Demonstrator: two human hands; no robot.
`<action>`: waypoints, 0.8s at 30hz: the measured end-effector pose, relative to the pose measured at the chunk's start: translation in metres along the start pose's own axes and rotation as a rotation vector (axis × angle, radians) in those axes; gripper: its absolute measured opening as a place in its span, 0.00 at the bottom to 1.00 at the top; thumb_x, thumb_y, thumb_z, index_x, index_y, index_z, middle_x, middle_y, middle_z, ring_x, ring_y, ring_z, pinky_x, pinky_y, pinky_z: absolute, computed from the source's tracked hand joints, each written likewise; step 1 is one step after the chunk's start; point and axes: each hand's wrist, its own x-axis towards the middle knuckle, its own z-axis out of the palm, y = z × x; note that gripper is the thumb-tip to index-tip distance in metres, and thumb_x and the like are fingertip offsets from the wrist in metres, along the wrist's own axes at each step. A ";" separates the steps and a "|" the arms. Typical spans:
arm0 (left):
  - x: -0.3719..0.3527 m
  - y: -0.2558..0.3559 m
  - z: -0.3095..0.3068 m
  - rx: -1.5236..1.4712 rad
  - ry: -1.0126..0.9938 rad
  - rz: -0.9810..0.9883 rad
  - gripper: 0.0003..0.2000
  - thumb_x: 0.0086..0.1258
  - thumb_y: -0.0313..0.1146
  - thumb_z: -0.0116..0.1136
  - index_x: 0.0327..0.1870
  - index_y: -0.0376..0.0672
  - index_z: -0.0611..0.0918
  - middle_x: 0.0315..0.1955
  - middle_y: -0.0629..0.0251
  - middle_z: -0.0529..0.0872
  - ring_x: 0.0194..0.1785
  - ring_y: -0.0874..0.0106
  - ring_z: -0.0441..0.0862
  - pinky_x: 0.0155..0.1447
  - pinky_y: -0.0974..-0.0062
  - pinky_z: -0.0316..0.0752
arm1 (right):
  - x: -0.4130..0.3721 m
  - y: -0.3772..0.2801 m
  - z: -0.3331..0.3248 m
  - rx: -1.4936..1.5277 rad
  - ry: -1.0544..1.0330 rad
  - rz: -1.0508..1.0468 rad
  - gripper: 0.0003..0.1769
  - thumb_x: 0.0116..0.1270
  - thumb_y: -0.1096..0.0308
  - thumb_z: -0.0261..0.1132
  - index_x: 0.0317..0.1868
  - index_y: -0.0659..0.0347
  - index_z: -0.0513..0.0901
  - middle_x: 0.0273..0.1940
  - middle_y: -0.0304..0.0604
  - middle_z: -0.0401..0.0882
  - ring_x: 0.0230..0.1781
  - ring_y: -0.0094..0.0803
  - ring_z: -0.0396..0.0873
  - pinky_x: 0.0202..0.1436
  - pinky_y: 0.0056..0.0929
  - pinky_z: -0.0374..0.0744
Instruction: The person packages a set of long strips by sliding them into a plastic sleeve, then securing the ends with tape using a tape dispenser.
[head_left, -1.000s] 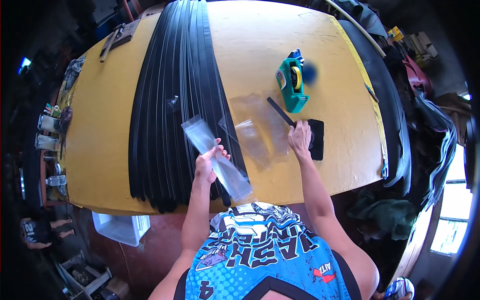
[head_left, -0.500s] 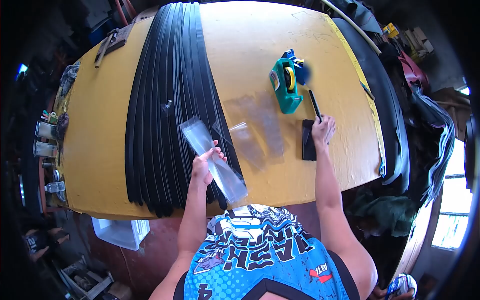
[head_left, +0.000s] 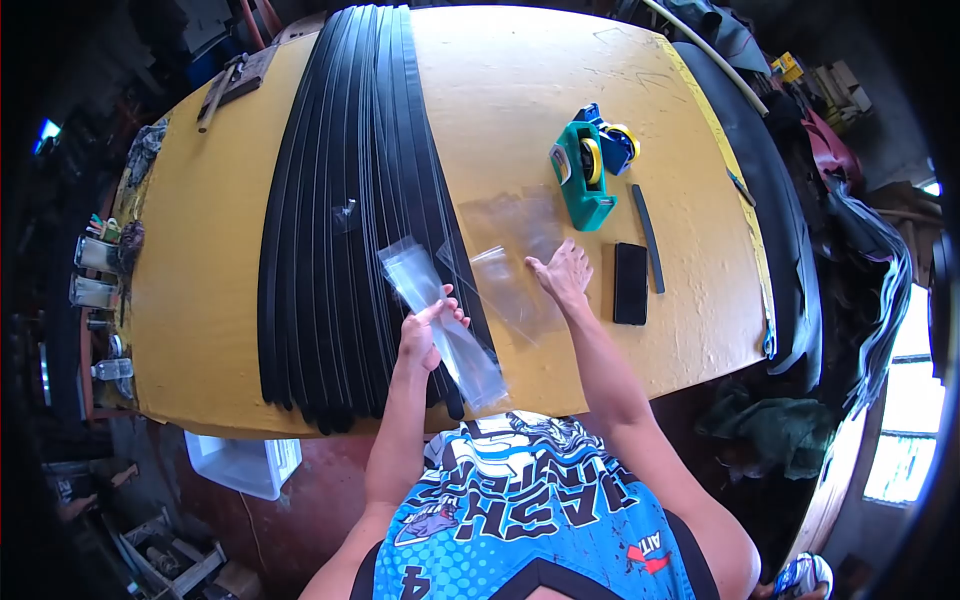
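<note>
My left hand is closed around a stack of clear plastic bags, holding it aslant over the lower ends of long black strips. My right hand has its fingers spread and holds nothing. It overlaps the right side of some loose clear plastic bags that lie flat on the yellow table. To the right of this hand lies a dark phone, and beside it a short black strip.
A green tape dispenser and a blue tape dispenser stand beyond my right hand. At the far left corner lies a hammer-like tool. A white plastic bin sits below the front edge, and black sheets hang along the right edge.
My right hand has let go of the short black strip, which now lies beside the phone, and has moved left to the loose bags. My left hand keeps its stack.
</note>
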 end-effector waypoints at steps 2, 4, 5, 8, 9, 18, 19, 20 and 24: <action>0.001 -0.001 0.000 0.007 -0.001 0.000 0.15 0.70 0.28 0.43 0.56 0.36 0.70 0.30 0.64 0.77 0.33 0.72 0.76 0.45 0.67 0.75 | -0.001 -0.012 -0.007 -0.004 -0.054 0.087 0.47 0.46 0.48 0.74 0.60 0.68 0.64 0.58 0.60 0.64 0.60 0.51 0.64 0.59 0.47 0.67; 0.004 -0.002 -0.002 -0.024 -0.010 -0.017 0.15 0.70 0.28 0.44 0.56 0.36 0.70 0.29 0.64 0.77 0.33 0.72 0.76 0.45 0.67 0.75 | 0.001 -0.018 -0.006 0.003 -0.037 0.113 0.48 0.44 0.50 0.75 0.60 0.68 0.63 0.59 0.61 0.63 0.62 0.52 0.63 0.60 0.48 0.66; 0.004 -0.001 -0.002 -0.010 -0.001 -0.015 0.15 0.70 0.27 0.43 0.56 0.36 0.70 0.30 0.65 0.77 0.33 0.72 0.76 0.45 0.67 0.75 | 0.003 -0.022 -0.005 0.012 -0.023 0.140 0.50 0.42 0.51 0.77 0.60 0.67 0.62 0.59 0.62 0.63 0.63 0.53 0.61 0.61 0.48 0.66; 0.006 -0.001 -0.008 -0.021 -0.011 -0.014 0.14 0.71 0.27 0.41 0.55 0.35 0.70 0.30 0.64 0.77 0.33 0.71 0.77 0.45 0.65 0.78 | 0.016 -0.018 0.001 0.082 -0.067 0.167 0.52 0.40 0.53 0.78 0.61 0.66 0.59 0.59 0.63 0.63 0.63 0.54 0.61 0.63 0.48 0.65; 0.007 -0.001 -0.009 -0.026 -0.014 -0.011 0.14 0.71 0.27 0.41 0.55 0.35 0.70 0.30 0.64 0.77 0.33 0.71 0.77 0.45 0.65 0.78 | 0.020 -0.017 0.002 0.078 -0.063 0.164 0.52 0.40 0.53 0.78 0.61 0.66 0.59 0.59 0.63 0.63 0.63 0.54 0.61 0.63 0.48 0.65; 0.008 -0.004 -0.014 -0.075 -0.017 -0.031 0.14 0.71 0.27 0.42 0.55 0.35 0.70 0.30 0.63 0.77 0.33 0.71 0.77 0.45 0.65 0.77 | 0.025 -0.031 0.011 0.025 -0.240 0.201 0.50 0.37 0.59 0.81 0.57 0.68 0.61 0.52 0.61 0.72 0.57 0.51 0.70 0.59 0.44 0.70; 0.008 -0.005 -0.014 -0.068 -0.011 -0.032 0.14 0.71 0.27 0.42 0.55 0.35 0.71 0.30 0.63 0.77 0.33 0.71 0.77 0.45 0.65 0.78 | 0.025 -0.033 0.014 0.005 -0.222 0.166 0.51 0.36 0.56 0.81 0.57 0.69 0.62 0.51 0.61 0.73 0.56 0.51 0.71 0.57 0.43 0.72; 0.008 -0.005 -0.013 -0.062 -0.004 -0.034 0.14 0.70 0.27 0.42 0.54 0.34 0.71 0.30 0.63 0.77 0.33 0.71 0.77 0.45 0.65 0.78 | 0.024 -0.033 0.017 -0.015 -0.206 0.132 0.53 0.36 0.53 0.80 0.57 0.71 0.63 0.50 0.61 0.75 0.55 0.50 0.72 0.56 0.41 0.74; 0.005 -0.003 -0.014 -0.048 0.001 -0.031 0.14 0.70 0.27 0.42 0.54 0.34 0.71 0.29 0.63 0.78 0.32 0.71 0.77 0.45 0.65 0.78 | 0.014 -0.042 0.010 -0.026 -0.196 0.110 0.52 0.36 0.53 0.80 0.57 0.71 0.64 0.53 0.62 0.71 0.55 0.50 0.72 0.57 0.42 0.73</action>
